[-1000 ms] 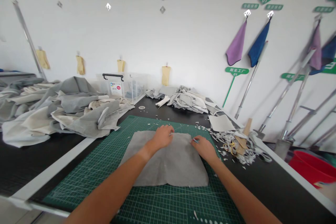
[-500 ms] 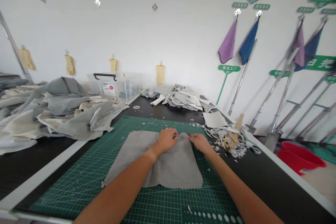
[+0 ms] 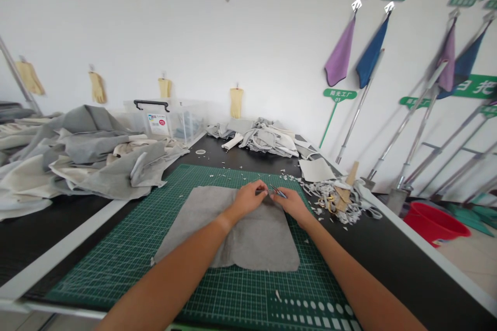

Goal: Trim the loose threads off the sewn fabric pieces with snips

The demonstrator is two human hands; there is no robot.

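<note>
A grey piece of cloth (image 3: 260, 240) lies spread on a green gridded cutting mat (image 3: 124, 253). At its far edge, my left hand (image 3: 250, 197) is closed, pinching the cloth with thumb and fingers. Close by on the right, my right hand (image 3: 293, 207) grips a slim metallic tool (image 3: 278, 192), whose exact kind is too small to tell. The tool points toward the pinched edge, and the fingertips of both hands nearly meet there. A small dark bit shows by the left fingertips; I cannot make out what it is.
A big heap of grey and cream cloth (image 3: 89, 150) lies on the left, near a clear plastic box (image 3: 174, 121). More cloth scraps (image 3: 267, 137) sit at the back. Shredded trimmings (image 3: 337, 199) and scissors (image 3: 373, 212) lie right. A red bucket (image 3: 433, 225) stands beyond the table.
The two hands have drawn closer together at the cloth's far edge, and that edge is now lifted between them. The tool has tilted with its tip pointing up and left. The view has tipped slightly downward.
</note>
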